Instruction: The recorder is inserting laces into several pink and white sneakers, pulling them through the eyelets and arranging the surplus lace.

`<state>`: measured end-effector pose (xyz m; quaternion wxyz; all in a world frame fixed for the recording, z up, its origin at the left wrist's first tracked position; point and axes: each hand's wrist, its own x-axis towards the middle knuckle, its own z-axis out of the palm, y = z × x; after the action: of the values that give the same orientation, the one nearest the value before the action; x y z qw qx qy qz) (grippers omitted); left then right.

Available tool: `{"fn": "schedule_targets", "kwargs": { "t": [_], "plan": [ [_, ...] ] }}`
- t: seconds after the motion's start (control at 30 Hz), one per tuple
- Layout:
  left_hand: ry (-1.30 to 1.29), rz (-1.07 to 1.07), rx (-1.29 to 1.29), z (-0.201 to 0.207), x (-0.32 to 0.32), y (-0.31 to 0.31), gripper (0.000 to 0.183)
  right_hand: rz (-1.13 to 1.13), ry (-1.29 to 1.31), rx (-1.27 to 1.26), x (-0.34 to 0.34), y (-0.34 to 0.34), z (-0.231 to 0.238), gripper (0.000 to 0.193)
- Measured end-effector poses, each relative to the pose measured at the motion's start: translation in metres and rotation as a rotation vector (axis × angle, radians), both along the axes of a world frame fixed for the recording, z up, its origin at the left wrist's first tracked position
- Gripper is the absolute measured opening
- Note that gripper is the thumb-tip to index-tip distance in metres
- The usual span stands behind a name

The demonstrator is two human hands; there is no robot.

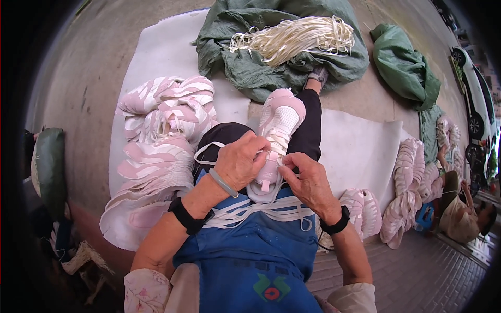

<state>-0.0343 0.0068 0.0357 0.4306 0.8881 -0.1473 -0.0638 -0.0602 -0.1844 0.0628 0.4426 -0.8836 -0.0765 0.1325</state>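
Observation:
A pink and white shoe upper lies over my lap, its toe pointing away from me and white lacing crossing its middle. My left hand is closed in a pinch on a white shoelace, whose loop runs out to the left. At the upper's right edge, beside the pink tongue, the thumb and finger of my right hand are pinched together; what they grip is too small to make out. Loose white laces lie across my blue apron.
Pink and white uppers are heaped on a white sheet at left. Ahead, a green sack bears a bundle of cream laces. More uppers lie at right, near another person. Another green sack lies far right.

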Motion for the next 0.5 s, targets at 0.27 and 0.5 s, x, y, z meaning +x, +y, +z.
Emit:
{"fn": "schedule_targets", "kwargs": {
  "t": [0.27,0.5],
  "plan": [
    [0.105,0.02,-0.024,-0.005,0.004,0.006,0.009,-0.053,-0.123,0.017,0.005,0.012,-0.004,0.014],
    [0.27,-0.001,-0.032,-0.01,0.007,0.013,0.014,0.129,-0.253,-0.536,0.016,0.044,0.0,0.011]
  ]
}}
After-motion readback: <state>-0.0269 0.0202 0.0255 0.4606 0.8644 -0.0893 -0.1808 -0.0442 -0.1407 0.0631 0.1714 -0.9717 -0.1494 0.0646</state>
